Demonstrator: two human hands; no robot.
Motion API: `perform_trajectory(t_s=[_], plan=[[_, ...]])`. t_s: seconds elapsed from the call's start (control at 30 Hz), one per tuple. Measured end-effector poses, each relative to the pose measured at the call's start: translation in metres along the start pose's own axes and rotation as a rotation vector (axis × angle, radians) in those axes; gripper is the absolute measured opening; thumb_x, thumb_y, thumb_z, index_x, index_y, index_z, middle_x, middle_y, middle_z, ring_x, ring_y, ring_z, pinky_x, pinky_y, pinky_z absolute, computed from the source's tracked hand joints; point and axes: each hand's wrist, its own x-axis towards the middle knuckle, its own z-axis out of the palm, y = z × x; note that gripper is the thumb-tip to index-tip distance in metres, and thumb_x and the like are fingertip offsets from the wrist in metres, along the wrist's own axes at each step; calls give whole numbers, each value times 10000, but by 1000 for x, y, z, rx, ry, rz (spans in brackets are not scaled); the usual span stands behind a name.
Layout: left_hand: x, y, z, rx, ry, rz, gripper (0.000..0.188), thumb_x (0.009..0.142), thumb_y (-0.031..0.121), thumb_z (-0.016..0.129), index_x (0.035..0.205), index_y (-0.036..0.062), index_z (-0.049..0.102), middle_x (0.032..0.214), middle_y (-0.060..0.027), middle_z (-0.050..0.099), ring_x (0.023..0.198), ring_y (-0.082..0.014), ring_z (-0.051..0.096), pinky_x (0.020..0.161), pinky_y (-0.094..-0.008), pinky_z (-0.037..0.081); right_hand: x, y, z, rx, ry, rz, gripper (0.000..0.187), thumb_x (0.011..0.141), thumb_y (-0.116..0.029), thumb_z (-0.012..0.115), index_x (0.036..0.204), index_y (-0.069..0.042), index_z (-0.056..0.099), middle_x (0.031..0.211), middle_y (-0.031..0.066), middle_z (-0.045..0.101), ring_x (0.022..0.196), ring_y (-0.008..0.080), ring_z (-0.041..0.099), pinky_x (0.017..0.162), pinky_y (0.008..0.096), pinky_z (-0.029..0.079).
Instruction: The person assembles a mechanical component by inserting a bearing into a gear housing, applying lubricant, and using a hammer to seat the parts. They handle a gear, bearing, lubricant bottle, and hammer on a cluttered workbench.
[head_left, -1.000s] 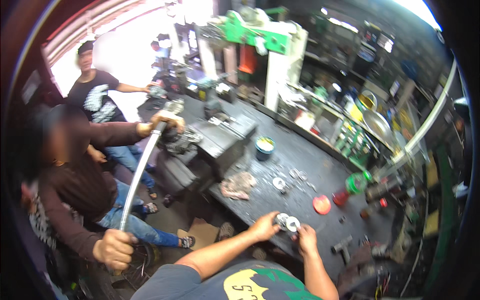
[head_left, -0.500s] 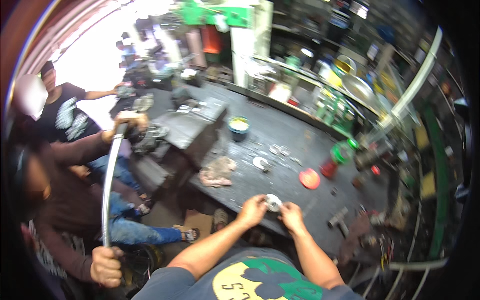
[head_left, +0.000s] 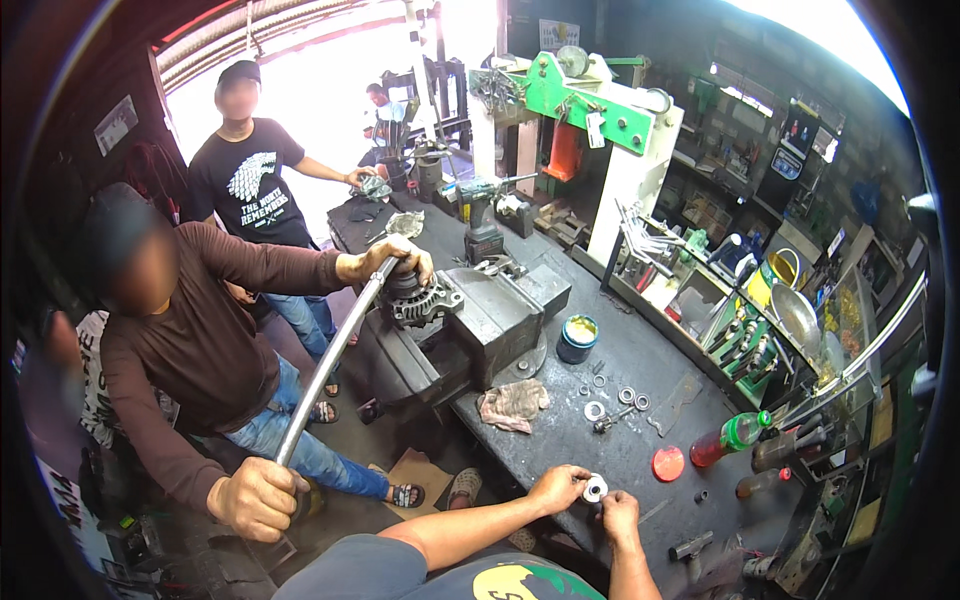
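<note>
Dark workbench point(head_left: 600, 450) | my left hand point(head_left: 556, 487) pinches a round metal bearing point(head_left: 595, 488) | my right hand point(head_left: 620, 515) touches it, fingers curled

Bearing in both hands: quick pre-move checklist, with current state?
1. Hold on the bearing: left hand and right hand both touch it. Ok.
2. Bearing seated on anything: hidden by the fingers. Cannot tell.
3. Bench beside the hands: bare dark surface there; rag and loose washers lie farther back. Ok.
4. Red lid and green-capped bottle: close to the right hand, could be knocked. Not ok.
5. Co-worker's pipe at the vise: apart from both hands. Ok.
</note>
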Motion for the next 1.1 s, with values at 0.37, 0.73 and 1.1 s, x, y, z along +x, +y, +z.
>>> perform_trajectory(t_s=[0.37, 0.73, 1.1], plan=[[18, -11, 4, 60, 1, -52, 449, 1028, 195, 754, 1441, 24, 706, 1251, -155, 825, 1057, -269, 807, 960, -411, 629, 8, -5, -3, -111, -20, 28, 207, 981, -163, 757, 942, 39, 766, 780, 93, 742, 615, 173, 674, 570, 361, 542], [16, -4, 4, 16, -30, -73, 358, 1027, 174, 753, 1342, 6, 770, 1258, -185, 824, 1111, -276, 811, 991, -415, 630, -1, -16, -5, -26, -7, 25, 181, 1006, -151, 782, 957, 16, 735, 749, 63, 712, 583, 149, 651, 523, 339, 504], [12, -5, 12, -73, -5, -119, 327, 1028, 145, 762, 1323, 7, 775, 1274, -163, 817, 1112, -263, 808, 986, -400, 633, 8, -11, 1, -18, -1, 84, 240, 1020, -193, 769, 973, 40, 737, 766, 93, 725, 565, 175, 675, 502, 343, 527]])
